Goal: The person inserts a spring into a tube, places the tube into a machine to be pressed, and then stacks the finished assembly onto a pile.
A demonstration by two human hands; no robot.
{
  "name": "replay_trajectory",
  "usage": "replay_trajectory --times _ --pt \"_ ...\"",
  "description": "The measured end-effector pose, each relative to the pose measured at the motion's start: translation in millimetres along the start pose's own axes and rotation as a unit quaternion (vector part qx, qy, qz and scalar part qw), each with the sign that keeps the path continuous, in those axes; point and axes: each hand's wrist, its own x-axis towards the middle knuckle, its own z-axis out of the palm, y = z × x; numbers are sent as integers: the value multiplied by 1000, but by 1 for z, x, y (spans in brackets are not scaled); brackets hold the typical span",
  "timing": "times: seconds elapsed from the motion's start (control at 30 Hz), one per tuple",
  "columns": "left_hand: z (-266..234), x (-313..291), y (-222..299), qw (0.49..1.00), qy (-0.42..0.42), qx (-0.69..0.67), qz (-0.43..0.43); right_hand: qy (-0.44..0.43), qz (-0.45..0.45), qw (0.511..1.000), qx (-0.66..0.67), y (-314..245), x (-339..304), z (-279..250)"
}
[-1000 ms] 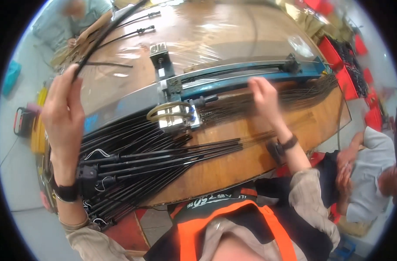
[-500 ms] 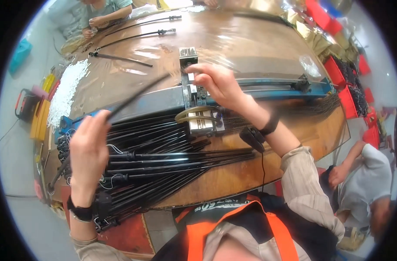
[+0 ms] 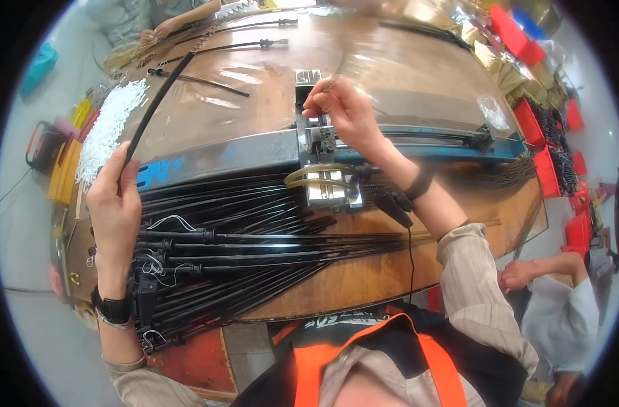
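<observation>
My left hand (image 3: 111, 217) is closed around the lower end of a black cable tube (image 3: 159, 96), raised and tilted up over the left of the bench. From its upper end runs a thin coiled wire (image 3: 204, 39) toward the top edge. A faint, blurred wire arcs down to my right hand (image 3: 349, 112). That hand's fingers are pinched above a small metal bench fixture (image 3: 316, 139); what they grip is too small to make out. Below my hands lies a pile of black cables (image 3: 235, 241) with black end fittings and white loops.
A blue metal rail (image 3: 248, 150) crosses the bench. White short tubes (image 3: 113, 129) are heaped at left, and several cables lie farther back. Red bins (image 3: 534, 125) stand at right. A co-worker's hands (image 3: 157, 32) are at the far left; another person (image 3: 560, 292) sits at right.
My left hand has moved left, and the black tube has swung from slanting toward the fixture to pointing up and away. The coiled wire now shows. My right hand stays above the fixture.
</observation>
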Motion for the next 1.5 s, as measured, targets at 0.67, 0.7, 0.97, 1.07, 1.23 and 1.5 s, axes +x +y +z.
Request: replay_trajectory --times 0.67,0.7,0.97,1.07,1.23,1.5 --pt "25 -8 -26 999 -17 -23 -17 -85 51 994 -38 6 19 11" --pt "26 -8 -27 999 -21 -22 -18 -85 51 994 -37 9 18 9" --pt "33 -10 -24 999 -24 -31 -11 -54 -18 998 -11 13 17 18" --pt "29 -11 -25 1000 -21 -21 -7 -253 124 945 -164 -1 30 28" --pt "31 2 -38 999 -24 -9 23 -204 -40 914 -349 23 22 20" --pt "70 1 -40 982 -159 32 92 -48 -46 820 -569 20 -90 -185"
